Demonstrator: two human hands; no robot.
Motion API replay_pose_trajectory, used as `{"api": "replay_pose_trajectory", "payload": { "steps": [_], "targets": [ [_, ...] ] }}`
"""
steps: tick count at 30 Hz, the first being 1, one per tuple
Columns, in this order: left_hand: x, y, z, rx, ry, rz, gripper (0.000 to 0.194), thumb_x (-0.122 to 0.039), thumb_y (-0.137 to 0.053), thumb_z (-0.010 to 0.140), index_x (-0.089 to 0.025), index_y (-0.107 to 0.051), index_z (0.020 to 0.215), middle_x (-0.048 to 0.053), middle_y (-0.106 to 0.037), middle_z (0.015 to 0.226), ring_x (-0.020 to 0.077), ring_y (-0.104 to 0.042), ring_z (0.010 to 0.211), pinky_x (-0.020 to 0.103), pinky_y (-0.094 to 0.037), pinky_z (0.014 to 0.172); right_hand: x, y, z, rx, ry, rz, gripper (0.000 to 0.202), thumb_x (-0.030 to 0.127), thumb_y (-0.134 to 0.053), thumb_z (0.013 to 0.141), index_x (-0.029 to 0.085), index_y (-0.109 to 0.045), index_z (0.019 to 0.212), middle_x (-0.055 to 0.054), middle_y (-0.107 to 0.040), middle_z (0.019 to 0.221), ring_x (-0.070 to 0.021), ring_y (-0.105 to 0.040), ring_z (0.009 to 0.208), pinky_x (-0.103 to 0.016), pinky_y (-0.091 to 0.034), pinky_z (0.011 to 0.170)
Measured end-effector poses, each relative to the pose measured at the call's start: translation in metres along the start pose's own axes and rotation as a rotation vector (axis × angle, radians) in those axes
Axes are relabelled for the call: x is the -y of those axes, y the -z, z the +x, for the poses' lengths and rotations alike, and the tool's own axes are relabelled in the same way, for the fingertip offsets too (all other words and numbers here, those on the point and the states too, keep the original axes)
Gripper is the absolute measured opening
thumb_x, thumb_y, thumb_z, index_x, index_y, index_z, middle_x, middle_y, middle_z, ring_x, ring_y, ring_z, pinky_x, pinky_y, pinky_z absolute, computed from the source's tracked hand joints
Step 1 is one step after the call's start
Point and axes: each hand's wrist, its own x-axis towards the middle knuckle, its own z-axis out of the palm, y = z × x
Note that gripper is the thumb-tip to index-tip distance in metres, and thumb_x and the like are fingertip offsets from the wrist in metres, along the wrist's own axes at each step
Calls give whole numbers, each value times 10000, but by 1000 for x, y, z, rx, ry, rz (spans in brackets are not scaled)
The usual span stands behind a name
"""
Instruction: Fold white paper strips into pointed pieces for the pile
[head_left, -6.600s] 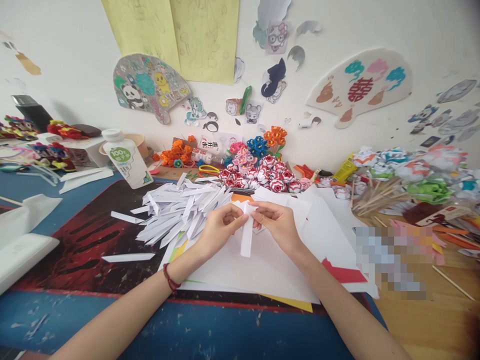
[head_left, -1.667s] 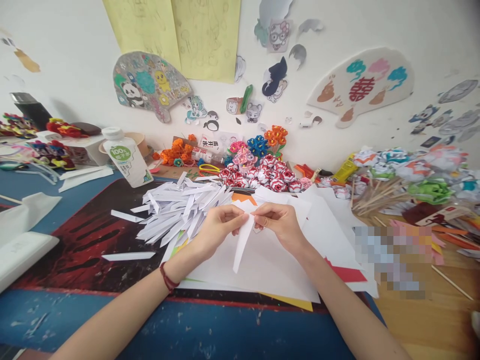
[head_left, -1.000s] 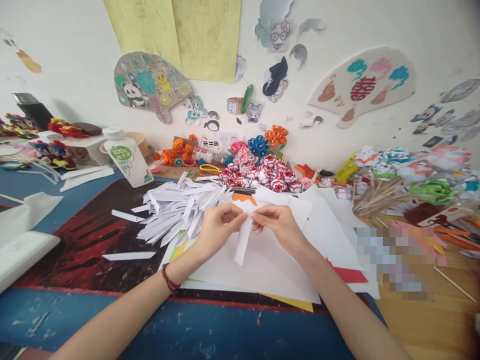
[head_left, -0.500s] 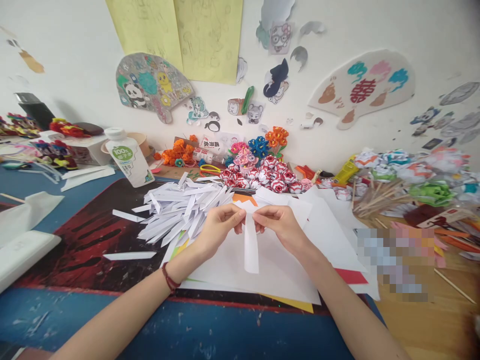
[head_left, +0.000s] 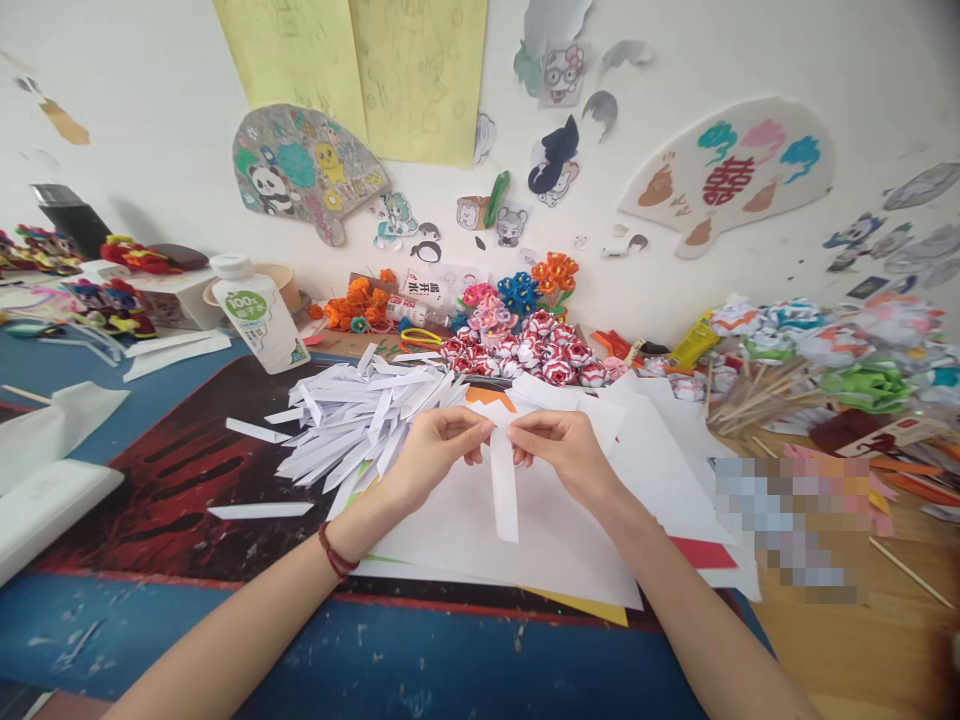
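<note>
A white paper strip hangs down between my hands, its upper end pinched by both. My left hand, with a dark red bracelet at the wrist, closes thumb and fingers on the strip's left edge. On the right edge, my right hand pinches in the same way. Large white sheets lie beneath the hands, with coloured paper showing at their edges. Left of my left hand is a heap of folded white paper strips. One separate strip rests on the dark mat.
A white bottle stands behind the mat at the left. Red-and-white paper flowers are bunched at the back. Paper flowers on sticks lie to the right. A white case sits at the left edge of the blue table.
The hanging strip's lower part looks narrower and flatter, and its bottom end has shifted slightly right. Both hands keep hold of the top, nearly in place.
</note>
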Motion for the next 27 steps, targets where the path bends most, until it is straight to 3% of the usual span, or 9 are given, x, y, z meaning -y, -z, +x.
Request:
{"api": "replay_pose_trajectory", "payload": {
  "steps": [6, 11, 20, 27],
  "targets": [
    [3, 0, -1, 24, -115, 116, 207, -340, -606, 835, -150, -626, 915, 27, -627, 754, 100, -551, 598, 230, -466, 582, 0, 0, 0, -4, -9, -9, 162, 307, -735, 739, 152, -741, 784, -32, -674, 621, -138, -614, 556, -258, -492, 535],
    [1, -1, -5, 64, -215, 370, 161, -311, -545, 880, -160, -599, 894, 26, -618, 791, 113, -573, 688, 238, -469, 651, 1, -1, 0, 13, -13, -30, 170, 312, -732, 744, 148, -743, 787, -28, -671, 614, -122, -600, 531, -255, -502, 542],
    [2, -1, -6, 15, -302, 583, 124, -289, -575, 869, -167, -580, 890, -1, -611, 765, 96, -546, 647, 212, -432, 593, 1, -2, -2, 20, 3, -64, 182, 313, -723, 755, 136, -737, 790, -35, -670, 613, -128, -611, 546, -245, -507, 535],
    [12, 0, -8, -94, -502, 924, 106, -282, -577, 877, -177, -592, 875, 12, -640, 801, 124, -577, 709, 243, -427, 651, 0, -4, -1, 4, -19, -59, 206, 330, -731, 744, 128, -734, 782, -39, -670, 604, -126, -616, 532, -247, -521, 538]
  ]
}}
